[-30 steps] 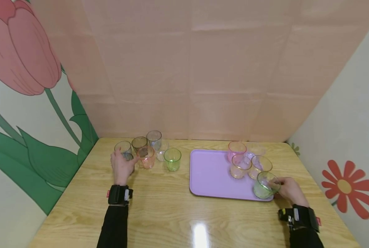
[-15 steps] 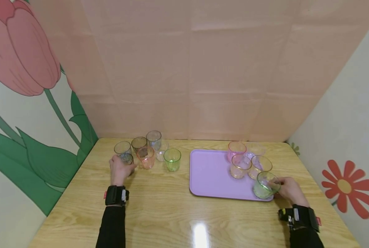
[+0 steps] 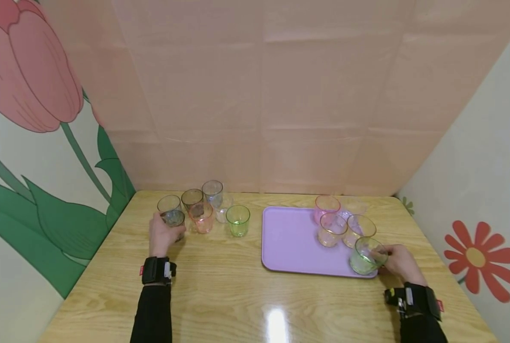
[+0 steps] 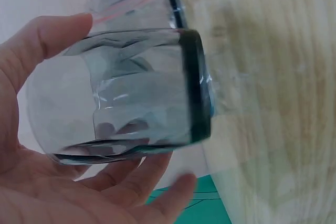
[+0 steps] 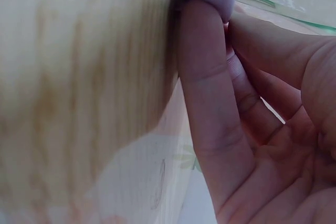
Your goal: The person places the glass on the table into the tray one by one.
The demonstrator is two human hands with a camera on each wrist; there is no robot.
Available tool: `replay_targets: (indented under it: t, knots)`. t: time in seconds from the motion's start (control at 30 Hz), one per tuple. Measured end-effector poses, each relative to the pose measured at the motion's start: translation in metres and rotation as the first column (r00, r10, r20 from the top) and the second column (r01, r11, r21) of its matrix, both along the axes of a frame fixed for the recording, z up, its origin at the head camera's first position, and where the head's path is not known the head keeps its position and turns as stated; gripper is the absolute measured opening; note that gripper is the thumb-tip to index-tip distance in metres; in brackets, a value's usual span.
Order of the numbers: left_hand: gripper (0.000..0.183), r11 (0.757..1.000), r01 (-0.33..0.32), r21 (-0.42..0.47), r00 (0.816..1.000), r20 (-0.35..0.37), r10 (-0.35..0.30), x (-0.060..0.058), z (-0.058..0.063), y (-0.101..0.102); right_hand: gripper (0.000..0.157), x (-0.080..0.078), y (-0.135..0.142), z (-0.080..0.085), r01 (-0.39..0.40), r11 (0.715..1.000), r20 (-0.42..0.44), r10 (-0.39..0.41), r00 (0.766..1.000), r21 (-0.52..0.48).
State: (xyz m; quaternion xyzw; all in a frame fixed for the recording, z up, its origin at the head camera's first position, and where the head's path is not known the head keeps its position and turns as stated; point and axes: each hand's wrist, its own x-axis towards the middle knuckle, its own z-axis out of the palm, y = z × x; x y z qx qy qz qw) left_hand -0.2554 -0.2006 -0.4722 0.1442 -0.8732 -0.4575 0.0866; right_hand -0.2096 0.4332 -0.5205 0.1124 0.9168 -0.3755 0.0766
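My left hand (image 3: 162, 236) grips a smoky grey drinking glass (image 4: 142, 93), thumb on one side and fingers round the other. Its thick dark base is close over the table in the left wrist view. Right behind it stands another grey glass (image 3: 168, 202). On the right, my right hand (image 3: 401, 262) pinches the near right corner of a lilac tray (image 3: 287, 243), with the index finger (image 5: 210, 77) against the underside of its rim. A pale green glass (image 3: 362, 259) stands on that corner, overlapping the fingertips in the head view.
Beside the left hand stand a brown glass (image 3: 192, 197), an orange glass (image 3: 201, 220), a bluish glass (image 3: 212, 190), a clear glass (image 3: 222, 212) and a green glass (image 3: 238, 223). The tray also bears a pink glass (image 3: 326, 207) and yellowish glasses (image 3: 329, 236). A wall closes the back.
My left hand has drawn a little nearer and to the left, bringing the smoky grey glass away from the glass behind it. The right hand has stayed at the tray corner.
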Motion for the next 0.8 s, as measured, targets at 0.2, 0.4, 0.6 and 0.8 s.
replay_targets:
  t: [0.2,0.4,0.6,0.8]
  knots:
    - [0.084,0.999,-0.032,0.003,0.997,-0.077,0.032,0.000,0.003,0.001,0.044,-0.002,0.001,0.003,-0.004,1.000,0.003,0.004,1.000,0.002]
    - [0.085,0.999,-0.041,0.019,0.993,-0.112,0.043,0.001,0.005,0.005,0.035,0.000,0.001,-0.002,0.005,1.000,0.024,-0.005,1.000,-0.002]
    - [0.081,0.996,-0.012,0.089,0.978,-0.205,0.030,-0.001,0.008,0.011,0.041,-0.001,0.002,-0.003,-0.005,1.000,0.002,0.005,1.000,-0.029]
    - [0.084,0.976,0.058,0.211,0.961,-0.276,0.002,-0.002,0.012,0.022,0.042,0.000,0.000,-0.001,-0.024,1.000,-0.028,0.025,0.999,0.006]
